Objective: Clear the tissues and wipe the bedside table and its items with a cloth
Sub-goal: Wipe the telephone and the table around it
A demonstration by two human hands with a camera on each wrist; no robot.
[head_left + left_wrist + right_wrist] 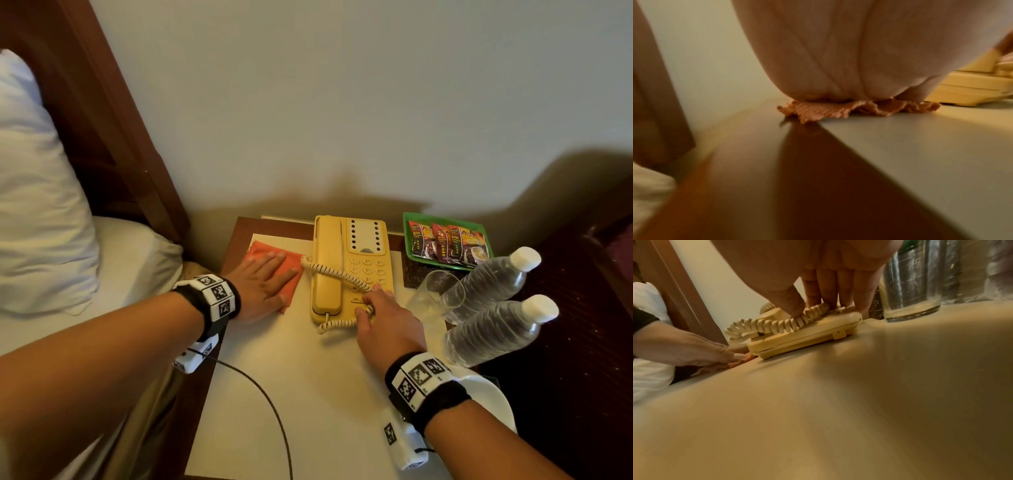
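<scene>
From the head view, the left hand (262, 286) lies flat, fingers straight, pressing the orange cloth (286, 270) onto the pale, smooth counter (308, 394), just left of the glossy cream telephone (352, 267). The right hand (387, 325) presses the phone's near corner, thumb on the coiled cord (334, 274).

Left wrist view: ribbed, crumpled cloth (828, 112) pokes out under the palm (849, 56).

Right wrist view: straight fingers (844, 293) rest on the plastic telephone (807, 335), beside a clear glass (912, 288).
</scene>
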